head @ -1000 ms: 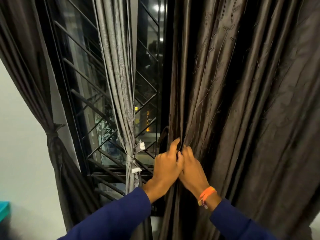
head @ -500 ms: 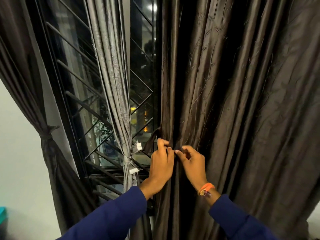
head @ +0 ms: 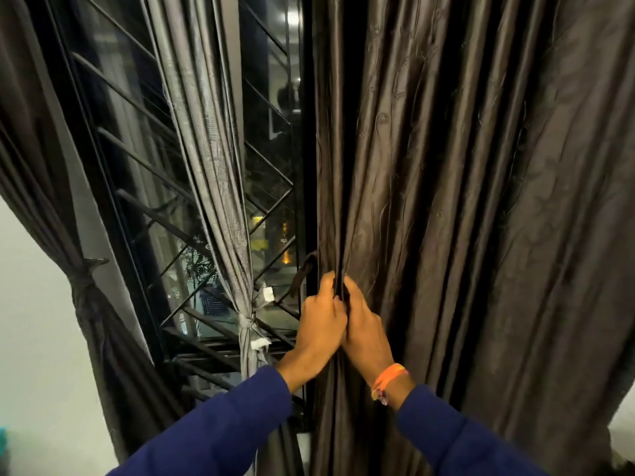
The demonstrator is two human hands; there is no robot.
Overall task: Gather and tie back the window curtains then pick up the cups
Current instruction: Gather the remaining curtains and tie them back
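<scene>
A wide dark brown curtain [head: 464,201] hangs loose over the right half of the window. My left hand [head: 319,321] and my right hand [head: 366,333] press side by side against its left folds at waist height, fingers closed on the fabric. A dark tie-back strap [head: 304,271] loops out just left of my left hand; whether a hand holds it is hidden. A grey curtain [head: 213,166] in the middle is knotted low. Another dark curtain [head: 51,201] at the far left is tied back. No cups are in view.
A black window grille [head: 144,207] with diagonal bars stands behind the curtains, dark glass and street lights beyond. A pale wall [head: 37,338] lies at the lower left, with a teal edge [head: 2,441] at the frame's border.
My hands, apart with fingertips pinching half a second ago, have come together against the curtain folds. The view has shifted slightly left again.
</scene>
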